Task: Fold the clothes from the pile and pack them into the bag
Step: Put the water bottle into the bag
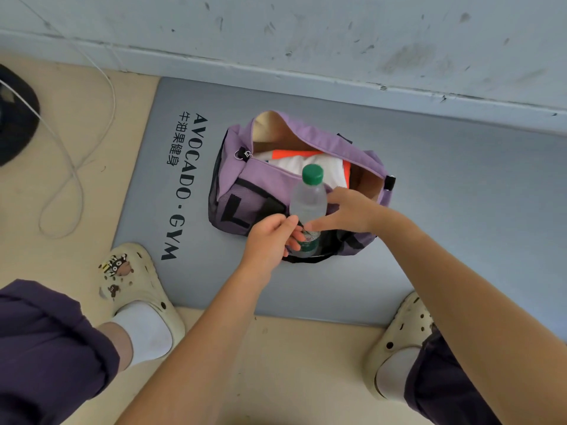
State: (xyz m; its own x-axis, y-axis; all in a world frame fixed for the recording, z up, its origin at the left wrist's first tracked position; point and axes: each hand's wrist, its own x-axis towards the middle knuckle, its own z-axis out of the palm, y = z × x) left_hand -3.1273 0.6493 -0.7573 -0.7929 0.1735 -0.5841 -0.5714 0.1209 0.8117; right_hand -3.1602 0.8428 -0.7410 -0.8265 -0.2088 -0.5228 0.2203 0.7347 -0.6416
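A purple duffel bag [270, 179] lies unzipped on a grey gym mat [445, 210]. Folded white and orange clothes [294, 162] show inside its main opening. A clear water bottle [308, 200] with a green cap stands upright at the bag's near side, its lower part inside a black mesh pocket. My left hand [270, 240] pinches the edge of that mesh pocket beside the bottle's base. My right hand [346, 213] touches the bottle's lower right side with fingers stretched out. No loose pile of clothes is in view.
The mat lies against a scuffed grey wall [306, 32] on a beige floor. A thin white cable [76, 179] loops on the floor at left, near a dark object [15, 118]. My feet in cream clogs [138, 289] stand at the mat's near edge.
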